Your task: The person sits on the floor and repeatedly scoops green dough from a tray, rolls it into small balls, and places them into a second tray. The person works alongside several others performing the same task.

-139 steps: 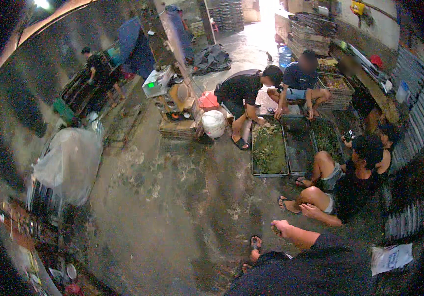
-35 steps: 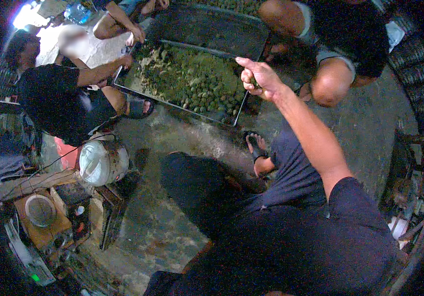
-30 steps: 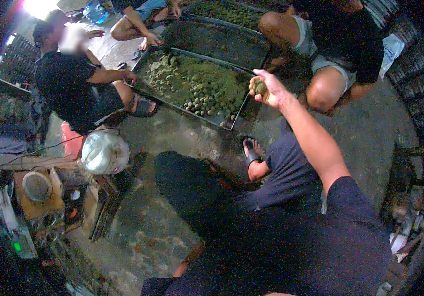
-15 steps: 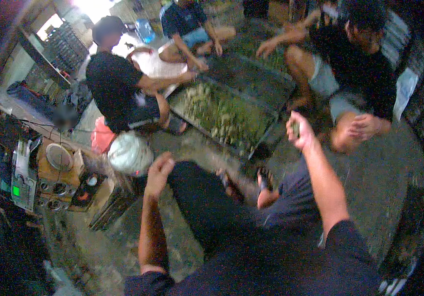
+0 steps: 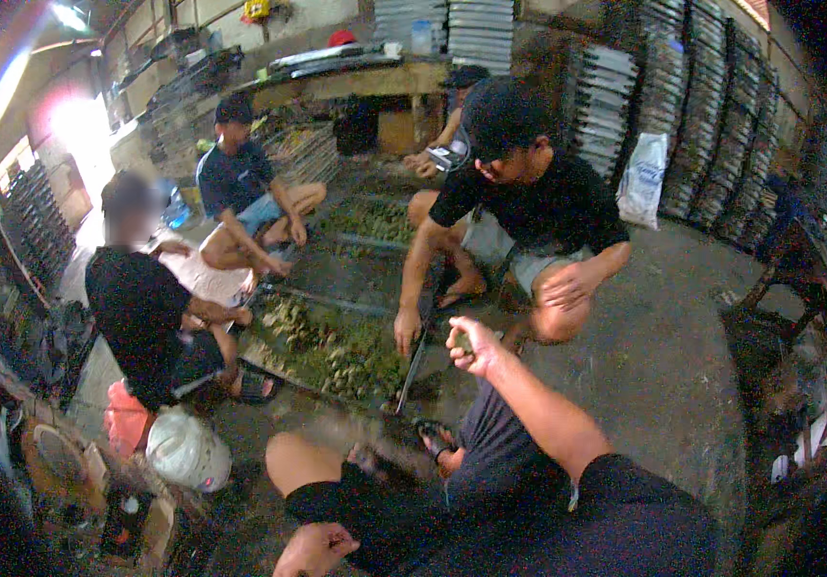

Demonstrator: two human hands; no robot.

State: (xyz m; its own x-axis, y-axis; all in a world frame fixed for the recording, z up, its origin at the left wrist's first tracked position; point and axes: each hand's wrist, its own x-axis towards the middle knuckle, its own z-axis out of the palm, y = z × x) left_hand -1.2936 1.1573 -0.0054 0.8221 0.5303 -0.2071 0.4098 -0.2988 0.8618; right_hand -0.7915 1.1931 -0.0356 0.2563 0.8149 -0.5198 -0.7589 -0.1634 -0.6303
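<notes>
My right hand [image 5: 472, 348] is raised over my right leg, its fingers curled round a small greenish lump [image 5: 465, 340] whose kind I cannot make out. Low in the picture, beside my bent left knee [image 5: 304, 462], is my left hand [image 5: 313, 550]. Its fingers look curled in, and whatever is inside them, if anything, is hidden. Ahead of me on the floor lies a wide, shallow dark tray [image 5: 400, 392] with many pale green-brown lumps [image 5: 327, 351] spread over it. A co-worker's hand [image 5: 408, 330] hangs down to its right edge.
Co-workers sit around the trays, one at left [image 5: 149, 298], one farther back [image 5: 236, 183], one at right [image 5: 538, 202]. A white bucket [image 5: 188, 452] and pinkish-red bag [image 5: 127, 418] stand at left. Stacked trays [image 5: 601, 120] and a white sack [image 5: 642, 183] line the back wall.
The view has swung up and to the right. My left hand now sits lower, away from the white bucket. My right hand still grips the lump. The right co-worker now reaches down to the tray.
</notes>
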